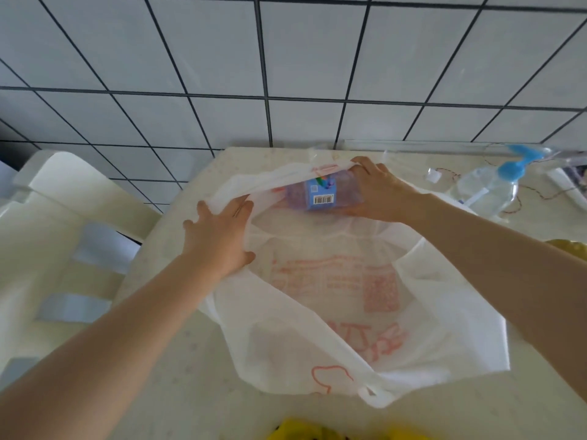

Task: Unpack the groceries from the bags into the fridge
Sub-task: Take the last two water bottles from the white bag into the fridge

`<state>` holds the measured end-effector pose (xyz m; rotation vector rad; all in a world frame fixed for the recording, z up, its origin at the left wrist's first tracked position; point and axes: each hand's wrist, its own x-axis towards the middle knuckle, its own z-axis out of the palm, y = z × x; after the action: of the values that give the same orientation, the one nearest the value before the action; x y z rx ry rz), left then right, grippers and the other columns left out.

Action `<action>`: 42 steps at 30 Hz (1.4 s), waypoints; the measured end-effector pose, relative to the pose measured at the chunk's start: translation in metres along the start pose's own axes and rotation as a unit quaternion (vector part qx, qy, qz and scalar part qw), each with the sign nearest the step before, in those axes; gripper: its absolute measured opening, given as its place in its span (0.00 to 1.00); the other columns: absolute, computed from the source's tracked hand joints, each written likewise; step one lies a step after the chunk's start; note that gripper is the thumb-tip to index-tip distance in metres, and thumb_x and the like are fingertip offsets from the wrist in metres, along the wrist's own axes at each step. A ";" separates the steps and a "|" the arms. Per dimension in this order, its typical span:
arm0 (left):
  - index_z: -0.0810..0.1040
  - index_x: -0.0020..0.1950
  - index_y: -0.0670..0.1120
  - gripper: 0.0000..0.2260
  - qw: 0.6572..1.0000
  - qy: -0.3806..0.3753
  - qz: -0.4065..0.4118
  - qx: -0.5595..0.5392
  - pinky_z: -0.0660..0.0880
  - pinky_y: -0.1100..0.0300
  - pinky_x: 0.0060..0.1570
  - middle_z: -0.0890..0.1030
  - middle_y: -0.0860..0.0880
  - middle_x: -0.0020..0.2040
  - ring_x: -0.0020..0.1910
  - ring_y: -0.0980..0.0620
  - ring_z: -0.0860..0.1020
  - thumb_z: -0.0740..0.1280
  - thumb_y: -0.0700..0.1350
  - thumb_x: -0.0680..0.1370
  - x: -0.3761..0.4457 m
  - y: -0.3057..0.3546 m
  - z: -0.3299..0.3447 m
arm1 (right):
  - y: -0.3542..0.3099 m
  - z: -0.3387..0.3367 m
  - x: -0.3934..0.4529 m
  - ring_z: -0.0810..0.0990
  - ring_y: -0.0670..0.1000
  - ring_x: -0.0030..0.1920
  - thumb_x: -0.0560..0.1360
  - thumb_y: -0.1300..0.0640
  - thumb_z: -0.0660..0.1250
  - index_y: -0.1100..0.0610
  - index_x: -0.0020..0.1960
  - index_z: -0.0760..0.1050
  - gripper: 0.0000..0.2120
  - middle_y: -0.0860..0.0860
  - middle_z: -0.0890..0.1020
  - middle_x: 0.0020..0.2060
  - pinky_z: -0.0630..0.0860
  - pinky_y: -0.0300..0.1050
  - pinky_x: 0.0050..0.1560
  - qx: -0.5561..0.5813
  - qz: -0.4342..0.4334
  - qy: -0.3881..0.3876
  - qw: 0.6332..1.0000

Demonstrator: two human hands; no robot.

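Note:
A white plastic bag (343,300) with red print lies spread on the pale table (178,360), its mouth facing the far side. My left hand (219,239) holds the bag's upper edge and lifts it. My right hand (378,192) reaches into the mouth and grips a small blue and purple carton (320,193) with a barcode on its side. The carton is partly under the raised edge of the bag.
A clear pump bottle (486,188) with a blue head lies at the right, beside thin wires. Yellow bags show at the bottom edge (333,431) and at the right edge (568,247). A white chair (60,223) stands left of the table. A tiled wall rises behind.

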<state>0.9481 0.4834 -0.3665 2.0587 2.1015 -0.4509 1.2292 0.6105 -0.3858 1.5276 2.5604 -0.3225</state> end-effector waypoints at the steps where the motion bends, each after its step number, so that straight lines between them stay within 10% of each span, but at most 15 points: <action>1: 0.47 0.77 0.57 0.43 1.000 -0.012 -0.017 -0.018 0.71 0.43 0.56 0.45 0.61 0.77 0.66 0.34 0.63 0.69 0.63 0.71 -0.004 0.000 0.003 | -0.003 -0.001 -0.001 0.71 0.63 0.61 0.61 0.24 0.56 0.61 0.70 0.62 0.51 0.57 0.65 0.67 0.71 0.61 0.61 -0.014 0.007 0.001 1.000; 5: 0.45 0.77 0.58 0.47 0.991 -0.047 -0.002 -0.126 0.73 0.48 0.58 0.41 0.61 0.78 0.64 0.39 0.72 0.71 0.59 0.67 -0.011 -0.005 0.016 | -0.015 0.001 0.000 0.73 0.62 0.54 0.70 0.48 0.71 0.62 0.66 0.64 0.31 0.58 0.68 0.62 0.75 0.59 0.52 -0.052 0.045 0.040 0.997; 13: 0.58 0.78 0.50 0.51 0.931 0.009 0.041 -0.363 0.54 0.69 0.66 0.46 0.53 0.80 0.77 0.58 0.52 0.82 0.49 0.61 -0.023 0.000 0.016 | -0.028 -0.007 -0.030 0.75 0.54 0.46 0.54 0.36 0.72 0.51 0.46 0.71 0.28 0.52 0.72 0.46 0.76 0.48 0.45 0.082 0.032 -0.118 0.989; 16: 0.59 0.77 0.47 0.49 0.923 0.014 0.032 -0.384 0.51 0.71 0.65 0.47 0.52 0.80 0.77 0.58 0.51 0.81 0.51 0.63 -0.029 0.001 0.019 | -0.032 -0.006 -0.048 0.71 0.53 0.52 0.60 0.36 0.72 0.50 0.55 0.74 0.29 0.51 0.67 0.52 0.75 0.50 0.51 0.094 0.029 -0.140 0.985; 21: 0.67 0.73 0.49 0.33 0.957 -0.057 0.004 -0.285 0.60 0.50 0.72 0.54 0.57 0.79 0.74 0.43 0.59 0.67 0.64 0.73 -0.055 -0.014 0.034 | -0.029 -0.004 -0.083 0.64 0.60 0.64 0.67 0.37 0.72 0.51 0.68 0.67 0.36 0.54 0.61 0.67 0.69 0.55 0.63 0.051 0.033 -0.092 0.994; 26: 0.62 0.75 0.54 0.24 0.991 -0.046 -0.007 -0.123 0.43 0.41 0.74 0.49 0.59 0.79 0.77 0.39 0.41 0.48 0.60 0.82 -0.077 -0.017 0.041 | -0.019 0.009 -0.116 0.62 0.60 0.66 0.69 0.43 0.73 0.52 0.62 0.74 0.25 0.54 0.60 0.69 0.70 0.54 0.63 0.015 0.046 -0.045 0.998; 31: 0.67 0.74 0.49 0.38 0.985 0.129 0.111 0.018 0.47 0.31 0.69 0.64 0.51 0.76 0.74 0.32 0.55 0.76 0.39 0.67 -0.085 -0.027 0.050 | -0.021 0.008 -0.130 0.60 0.58 0.68 0.72 0.45 0.71 0.50 0.54 0.79 0.14 0.52 0.60 0.71 0.67 0.52 0.65 0.031 0.048 -0.016 0.998; 34: 0.62 0.77 0.53 0.50 0.964 0.173 0.189 0.073 0.42 0.33 0.69 0.62 0.50 0.77 0.70 0.32 0.60 0.75 0.31 0.58 -0.088 -0.026 0.051 | -0.026 0.011 -0.134 0.59 0.59 0.70 0.72 0.46 0.69 0.51 0.56 0.78 0.15 0.52 0.60 0.71 0.65 0.52 0.66 0.017 0.050 -0.019 0.998; 42: 0.71 0.71 0.55 0.25 0.908 0.206 0.333 0.152 0.56 0.33 0.69 0.67 0.48 0.75 0.73 0.31 0.62 0.61 0.39 0.76 -0.072 -0.017 0.048 | -0.051 0.027 -0.131 0.58 0.60 0.69 0.74 0.42 0.65 0.53 0.59 0.76 0.20 0.54 0.56 0.73 0.61 0.53 0.69 0.006 0.092 -0.021 0.995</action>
<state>0.9293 0.3992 -0.3870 3.0886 1.3787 -0.2538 1.2462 0.4688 -0.3759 1.7268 2.3669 -0.3443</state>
